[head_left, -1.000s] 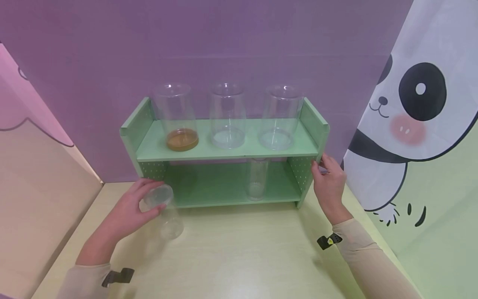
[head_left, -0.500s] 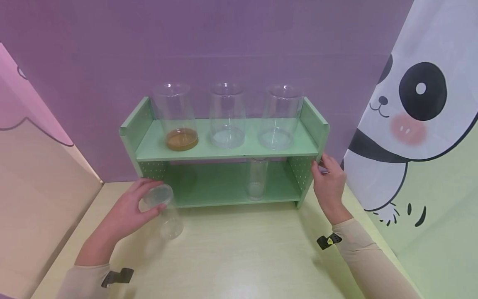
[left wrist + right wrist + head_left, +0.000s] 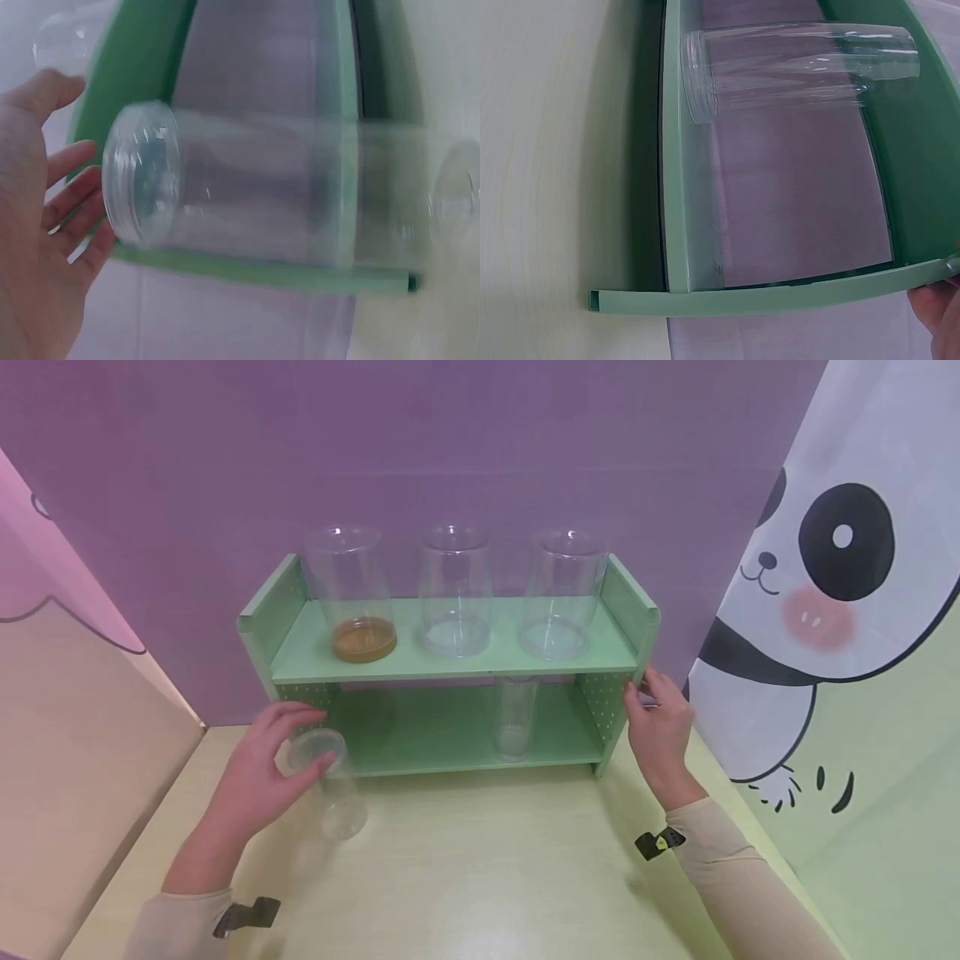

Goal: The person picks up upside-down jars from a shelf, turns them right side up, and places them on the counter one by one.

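Note:
A tall clear jar (image 3: 342, 806) stands upright on the table in front of the left end of a green two-tier shelf (image 3: 450, 677). My left hand (image 3: 258, 768) is beside the jar's top, with thumb and fingers spread. In the left wrist view, the left fingers (image 3: 71, 217) are relaxed near the rounded end of the jar (image 3: 247, 187). My right hand (image 3: 662, 727) holds the front edge of the shelf's right side panel, thumb in front and fingers on the outer side. The right wrist view shows only part of the right hand (image 3: 934, 304), at the panel's edge.
On the upper tier stand a clear jar with a brown base (image 3: 363, 641), another clear jar (image 3: 456, 635) and a third (image 3: 555, 639). A narrower clear jar (image 3: 515, 727) stands on the lower tier. Behind the shelf rises a purple wall (image 3: 480, 443); a panda-printed wall (image 3: 772, 685) is at right.
My left hand's fingers have opened and lifted away from the jar's top, the wrist shifting slightly right. The jar stays where it was. The right hand has not moved.

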`<state>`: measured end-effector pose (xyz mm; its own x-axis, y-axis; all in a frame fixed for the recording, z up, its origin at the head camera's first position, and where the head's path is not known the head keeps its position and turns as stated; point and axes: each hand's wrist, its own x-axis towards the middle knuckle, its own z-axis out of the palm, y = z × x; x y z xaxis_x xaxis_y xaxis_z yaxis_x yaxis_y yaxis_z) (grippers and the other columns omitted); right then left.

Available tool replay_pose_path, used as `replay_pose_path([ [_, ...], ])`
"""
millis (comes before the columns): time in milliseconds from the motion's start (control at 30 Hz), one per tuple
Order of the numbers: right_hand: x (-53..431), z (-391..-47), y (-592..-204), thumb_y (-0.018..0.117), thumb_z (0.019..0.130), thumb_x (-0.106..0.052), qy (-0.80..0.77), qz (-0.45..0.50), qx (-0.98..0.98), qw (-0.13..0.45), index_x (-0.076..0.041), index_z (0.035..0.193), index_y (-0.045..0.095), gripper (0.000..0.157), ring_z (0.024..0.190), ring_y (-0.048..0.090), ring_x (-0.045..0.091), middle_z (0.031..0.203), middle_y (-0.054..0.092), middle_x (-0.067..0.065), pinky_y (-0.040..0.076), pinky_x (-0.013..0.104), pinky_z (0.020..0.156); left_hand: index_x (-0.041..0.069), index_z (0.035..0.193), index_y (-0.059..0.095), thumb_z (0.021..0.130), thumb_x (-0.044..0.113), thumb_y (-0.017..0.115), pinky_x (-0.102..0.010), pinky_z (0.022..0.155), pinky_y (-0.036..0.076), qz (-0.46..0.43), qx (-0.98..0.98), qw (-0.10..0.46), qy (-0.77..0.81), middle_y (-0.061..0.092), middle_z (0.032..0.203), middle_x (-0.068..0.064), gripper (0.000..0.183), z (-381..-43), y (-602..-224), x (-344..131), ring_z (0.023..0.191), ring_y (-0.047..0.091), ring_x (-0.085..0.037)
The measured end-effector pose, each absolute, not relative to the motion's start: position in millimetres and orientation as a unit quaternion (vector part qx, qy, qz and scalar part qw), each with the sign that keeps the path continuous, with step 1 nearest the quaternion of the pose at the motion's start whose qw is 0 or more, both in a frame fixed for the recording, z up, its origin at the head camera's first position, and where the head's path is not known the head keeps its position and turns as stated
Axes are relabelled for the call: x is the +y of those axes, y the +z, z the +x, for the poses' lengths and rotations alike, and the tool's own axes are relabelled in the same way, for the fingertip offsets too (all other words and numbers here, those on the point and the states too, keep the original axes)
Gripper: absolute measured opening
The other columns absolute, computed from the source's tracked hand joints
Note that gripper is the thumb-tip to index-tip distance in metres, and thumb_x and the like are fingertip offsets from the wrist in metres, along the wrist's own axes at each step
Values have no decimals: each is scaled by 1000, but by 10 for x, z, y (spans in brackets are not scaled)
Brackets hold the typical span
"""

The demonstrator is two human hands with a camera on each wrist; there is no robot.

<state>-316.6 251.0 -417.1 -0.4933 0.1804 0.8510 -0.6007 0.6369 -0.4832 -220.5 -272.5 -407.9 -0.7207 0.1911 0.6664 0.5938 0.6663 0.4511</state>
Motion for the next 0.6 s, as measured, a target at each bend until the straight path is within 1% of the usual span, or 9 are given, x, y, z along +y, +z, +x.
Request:
replay_pose_path([
  [33,2510,-3165,-4170,70,97,14,404,137,-764,484,-1,135,78,41,94,80,39,109,80,20,50,0,76,2,133,72,85,2,90,-15,106,37,-230,-854,307,-351,65,135,-12,52,-2202,-4067,-2685,128,58,-28],
  [67,2510,-3162,-4169,70,97,13,404,137,-765,484,-1,135,78,41,94,80,39,109,80,20,50,0,76,0,132,72,84,0,89,-14,106,38,-234,-846,313,-364,66,134,-12,51,-2197,-4055,-2637,126,59,-23],
  [167,2509,-3157,-4163,70,97,13,403,137,-766,482,-1,134,78,40,95,80,40,109,80,20,50,0,77,-1,132,72,85,-5,88,-15,106,43,-247,-826,314,-398,67,132,-11,50,-2174,-4033,-2481,121,59,-12],
  [233,2507,-3151,-4159,70,98,13,404,137,-766,481,0,134,78,40,95,80,40,109,80,20,50,0,77,0,134,72,85,-8,88,-16,105,47,-257,-818,305,-414,67,132,-10,52,-2156,-4025,-2369,120,60,-10],
  [333,2504,-3148,-4157,70,97,13,405,138,-766,480,1,134,78,39,95,80,40,109,80,21,51,0,77,0,134,71,85,-9,89,-17,105,50,-266,-810,293,-431,67,132,-9,53,-2146,-4026,-2193,121,62,-12],
  [500,2506,-3149,-4159,69,97,14,405,138,-763,484,0,134,78,40,93,79,40,108,79,21,51,0,78,-2,133,69,86,-8,90,-20,106,53,-272,-806,266,-453,67,132,-10,52,-2161,-4085,-1883,121,63,-19],
  [600,2502,-3148,-4160,70,97,13,405,139,-762,486,0,134,78,40,93,79,41,108,79,21,51,1,79,1,133,68,87,-5,90,-29,107,57,-267,-811,239,-462,67,134,-9,52,-2174,-4160,-1718,122,64,-25],
])
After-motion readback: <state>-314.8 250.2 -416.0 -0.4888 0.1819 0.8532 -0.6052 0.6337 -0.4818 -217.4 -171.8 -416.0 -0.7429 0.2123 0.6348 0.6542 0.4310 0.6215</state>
